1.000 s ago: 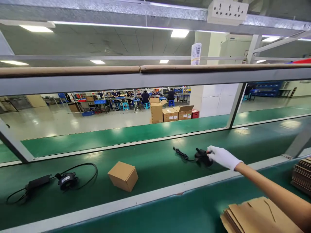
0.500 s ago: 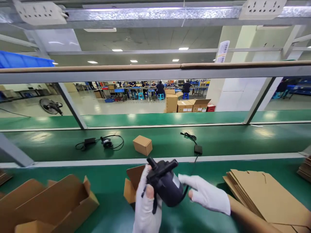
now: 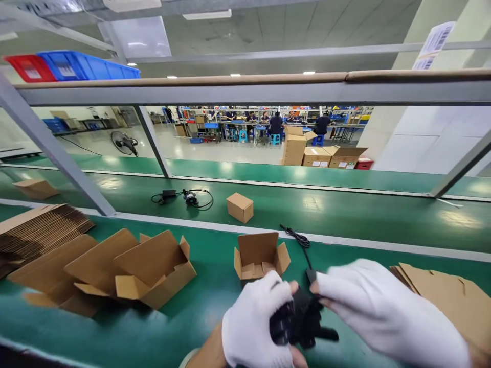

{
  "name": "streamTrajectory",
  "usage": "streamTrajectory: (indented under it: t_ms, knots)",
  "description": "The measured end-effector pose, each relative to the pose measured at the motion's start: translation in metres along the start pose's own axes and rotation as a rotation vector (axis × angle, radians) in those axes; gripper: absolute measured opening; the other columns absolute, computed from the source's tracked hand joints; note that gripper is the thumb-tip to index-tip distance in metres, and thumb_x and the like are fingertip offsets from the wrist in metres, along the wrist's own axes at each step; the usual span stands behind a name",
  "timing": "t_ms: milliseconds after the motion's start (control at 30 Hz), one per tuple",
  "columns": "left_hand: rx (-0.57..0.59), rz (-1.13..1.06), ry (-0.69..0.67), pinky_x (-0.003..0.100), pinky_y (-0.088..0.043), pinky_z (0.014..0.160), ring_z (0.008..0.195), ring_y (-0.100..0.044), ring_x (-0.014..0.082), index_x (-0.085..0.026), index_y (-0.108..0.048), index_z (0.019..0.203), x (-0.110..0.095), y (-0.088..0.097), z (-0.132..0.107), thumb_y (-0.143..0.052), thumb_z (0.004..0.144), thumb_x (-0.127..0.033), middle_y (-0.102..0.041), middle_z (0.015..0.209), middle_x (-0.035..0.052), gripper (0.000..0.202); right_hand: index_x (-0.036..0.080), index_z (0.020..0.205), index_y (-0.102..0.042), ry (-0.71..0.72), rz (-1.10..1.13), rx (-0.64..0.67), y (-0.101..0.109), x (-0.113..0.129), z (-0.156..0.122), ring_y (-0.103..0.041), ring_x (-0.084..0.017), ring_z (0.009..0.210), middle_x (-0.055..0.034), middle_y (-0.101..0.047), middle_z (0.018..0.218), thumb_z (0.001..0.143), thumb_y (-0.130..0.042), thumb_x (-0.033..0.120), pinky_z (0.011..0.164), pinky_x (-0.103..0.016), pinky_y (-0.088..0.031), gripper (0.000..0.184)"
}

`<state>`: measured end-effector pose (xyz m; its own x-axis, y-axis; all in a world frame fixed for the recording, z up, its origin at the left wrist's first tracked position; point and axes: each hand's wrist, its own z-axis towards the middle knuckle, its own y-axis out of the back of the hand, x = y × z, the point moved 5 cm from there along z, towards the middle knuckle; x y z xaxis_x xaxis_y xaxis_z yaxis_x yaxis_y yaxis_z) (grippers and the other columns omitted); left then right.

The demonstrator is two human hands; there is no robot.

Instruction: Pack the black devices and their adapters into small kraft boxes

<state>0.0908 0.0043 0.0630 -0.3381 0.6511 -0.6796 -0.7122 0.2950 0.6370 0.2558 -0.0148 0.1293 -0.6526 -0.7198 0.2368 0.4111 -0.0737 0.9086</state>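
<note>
Left hand (image 3: 261, 322) partly hides the black device (image 3: 307, 322). Right hand (image 3: 387, 306) is blurred. Right edge crops the flat cardboard (image 3: 452, 291).

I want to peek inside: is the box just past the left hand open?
Open: the box has its lid up and side flaps spread.

We are wearing white gloves (image 3: 387, 312) on both hands, with bare fingertips (image 3: 294, 287) showing. Our left hand (image 3: 259, 322) is holding a curled grip, its back facing up toward us, while our left forearm (image 3: 210, 345) is slanting in from the bottom edge, a pale cuff (image 3: 189, 358) showing beside it. Our right hand (image 3: 378, 306) is reaching leftward from the lower right, its fingers pointing toward the left hand, blur hiding how tightly they are pinching.
</note>
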Motion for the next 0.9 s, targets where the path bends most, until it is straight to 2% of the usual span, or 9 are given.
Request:
streamTrajectory:
  t_ms: [33,100,200,300,433,533,633,767,900]
  knots:
    - [0.057,-0.011,-0.026,0.03,-0.04,0.058,0.064,-0.047,0.0181,-0.016,-0.06,0.093,0.0,-0.005,-0.003,-0.045,0.063,-0.08,-0.047,0.077,0.0058,0.072,0.026,0.09,-0.068,-0.026,0.089,0.074,-0.011,-0.004,0.012,-0.052,-0.013,0.057,-0.0004,-0.062,0.068,0.09,-0.043,0.029,0.057,-0.023,-0.041,0.025]
    - [0.061,-0.134,-0.048,0.031,-0.042,0.06,0.065,-0.048,0.0183,-0.017,-0.06,0.096,0.005,-0.008,-0.011,-0.045,0.064,-0.08,-0.048,0.079,0.0065,0.073,0.022,0.085,-0.069,-0.164,0.344,0.187,-0.037,-0.016,0.026,-0.054,-0.014,0.061,-0.001,-0.063,0.071,0.089,-0.045,0.032,0.06,-0.023,-0.043,0.026]
    - [-0.164,-0.45,0.062,0.034,-0.047,0.077,0.084,-0.056,0.024,-0.018,-0.052,0.111,0.021,-0.002,-0.023,-0.045,0.069,-0.076,-0.054,0.095,0.01,0.073,0.02,0.097,-0.068,-0.333,0.772,0.235,-0.073,-0.026,0.028,-0.056,-0.017,0.063,-0.0033,-0.065,0.077,0.087,-0.043,0.051,0.062,-0.028,-0.047,0.041]
    - [-0.367,-0.591,0.215,0.036,-0.044,0.092,0.103,-0.055,0.0272,-0.019,-0.047,0.116,0.035,-0.003,-0.031,-0.049,0.074,-0.069,-0.054,0.111,0.0108,0.066,0.019,0.124,-0.055,-0.336,1.005,0.203,-0.089,-0.022,0.025,-0.06,-0.023,0.076,-0.0068,-0.065,0.096,0.08,-0.045,0.063,0.071,-0.034,-0.05,0.063]
    - [-0.445,-0.41,0.247,0.038,-0.042,0.095,0.108,-0.053,0.0283,-0.019,-0.042,0.125,0.046,-0.002,-0.034,-0.049,0.073,-0.071,-0.051,0.115,0.0122,0.074,0.021,0.127,-0.054,-0.493,0.816,0.198,-0.088,-0.021,0.029,-0.056,-0.026,0.101,-0.0061,-0.062,0.113,0.078,-0.057,0.044,0.09,-0.036,-0.044,0.055]
    - [-0.601,-0.11,0.174,0.045,-0.033,0.104,0.122,-0.042,0.0321,-0.019,-0.029,0.136,0.066,0.014,-0.042,-0.039,0.069,-0.078,-0.041,0.13,0.0162,0.091,0.026,0.126,-0.055,-0.527,0.606,0.209,-0.081,-0.023,0.041,-0.06,-0.022,0.085,-0.0026,-0.066,0.103,0.081,-0.051,0.04,0.078,-0.033,-0.049,0.048]
    - [-0.722,0.081,0.262,0.048,-0.027,0.108,0.131,-0.032,0.0297,-0.021,-0.021,0.14,0.104,0.024,-0.051,-0.048,0.08,-0.061,-0.034,0.14,0.0151,0.077,0.027,0.128,-0.052,-0.485,0.341,0.21,-0.078,-0.026,0.065,-0.058,-0.019,0.063,-0.0009,-0.067,0.081,0.085,-0.045,0.038,0.062,-0.03,-0.048,0.045]
    - [-0.521,-0.116,0.51,0.045,-0.025,0.111,0.134,-0.03,0.0254,-0.018,-0.026,0.14,0.158,0.004,-0.045,-0.05,0.081,-0.03,-0.032,0.145,0.0123,0.065,0.022,0.126,-0.054,-0.295,-0.025,0.318,-0.096,-0.023,0.106,-0.061,-0.021,0.063,-0.0053,-0.068,0.076,0.088,-0.043,0.029,0.059,-0.03,-0.044,0.04]
    - [-0.473,-0.273,0.479,0.038,-0.023,0.113,0.135,-0.029,0.0216,-0.016,-0.028,0.14,0.17,-0.016,-0.039,-0.042,0.078,-0.023,-0.033,0.146,0.0095,0.064,0.019,0.105,-0.065,-0.219,-0.217,0.585,-0.133,-0.021,0.128,-0.065,-0.028,0.072,-0.0106,-0.068,0.082,0.087,-0.044,0.025,0.059,-0.032,-0.045,0.028]
